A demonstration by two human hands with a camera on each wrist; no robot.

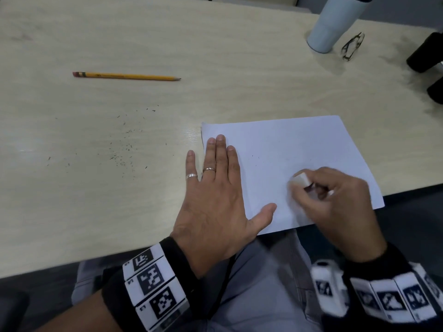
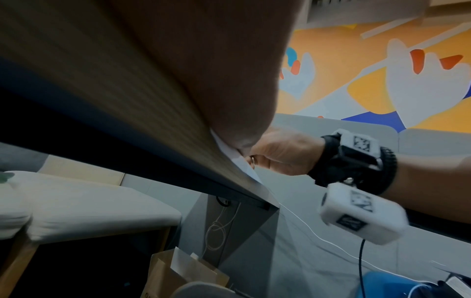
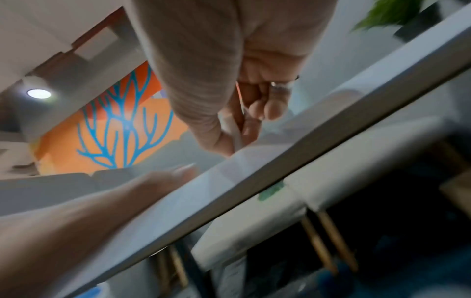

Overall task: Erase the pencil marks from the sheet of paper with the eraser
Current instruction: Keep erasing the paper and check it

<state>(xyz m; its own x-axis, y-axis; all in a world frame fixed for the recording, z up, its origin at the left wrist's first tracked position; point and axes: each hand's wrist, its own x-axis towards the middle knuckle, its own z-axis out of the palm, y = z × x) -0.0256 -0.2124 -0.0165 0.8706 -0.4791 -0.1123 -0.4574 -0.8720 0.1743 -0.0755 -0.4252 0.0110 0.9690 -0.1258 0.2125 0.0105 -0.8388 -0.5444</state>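
The table (image 1: pixel 119 32) bore the paper (image 1: pixel 299 144) at its near edge. The left hand (image 1: pixel 213 200) lay flat, fingers straight, pinning the paper's left side. The right hand (image 1: pixel 335 204) pinched the eraser (image 1: pixel 300 182) against the sheet. A pencil (image 1: pixel 127 76) lay well apart.

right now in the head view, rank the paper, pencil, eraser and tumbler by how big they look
1. sheet of paper
2. tumbler, cut off by the frame, farther away, so unsure
3. pencil, long but thin
4. eraser, partly hidden in the right hand
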